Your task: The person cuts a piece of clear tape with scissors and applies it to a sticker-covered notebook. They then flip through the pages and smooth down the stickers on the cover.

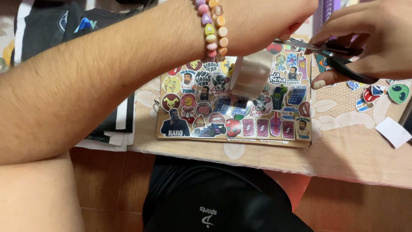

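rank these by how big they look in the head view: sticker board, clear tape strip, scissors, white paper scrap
1. sticker board, by far the largest
2. scissors, though partly hidden by the right hand
3. clear tape strip, hanging from the left hand; close to the scissors and nearer the camera, so unsure
4. white paper scrap, smallest

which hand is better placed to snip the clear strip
Right. The right hand has the scissors in its grip, blades pointing at the clear strip. The left hand holds that strip up above the sticker board.
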